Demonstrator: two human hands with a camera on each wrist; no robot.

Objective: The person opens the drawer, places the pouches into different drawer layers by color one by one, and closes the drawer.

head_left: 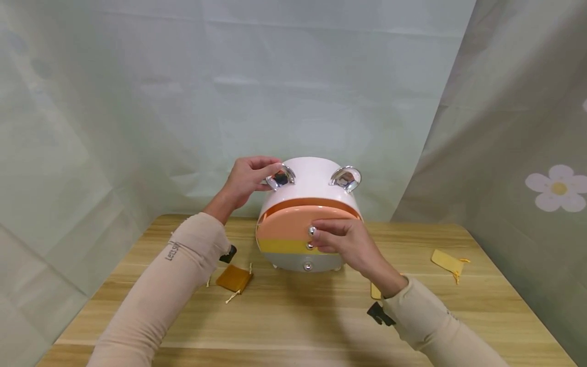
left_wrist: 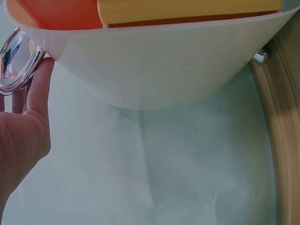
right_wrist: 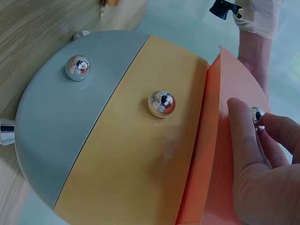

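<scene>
A round white drawer box [head_left: 312, 186] with two chrome ears stands at the middle of the wooden table [head_left: 293, 326]. Its front has an orange drawer [head_left: 284, 227], a yellow drawer [head_left: 279, 246] and a grey drawer [head_left: 289, 262], each with a chrome knob. My left hand [head_left: 270, 176] holds the left chrome ear [head_left: 281, 177] between fingers and thumb; the left wrist view shows the fingers [left_wrist: 40, 89] against that ear [left_wrist: 16, 61]. My right hand [head_left: 316, 232] pinches the orange drawer's knob [right_wrist: 255, 114]. The orange drawer [right_wrist: 211, 154] stands slightly out from the yellow drawer [right_wrist: 140, 154].
A brown drawstring pouch [head_left: 234, 279] lies left of the box, by my left forearm. A yellow pouch [head_left: 447, 261] lies at the right, and another yellow piece [head_left: 375, 291] shows under my right wrist. Pale curtains close in the back and sides.
</scene>
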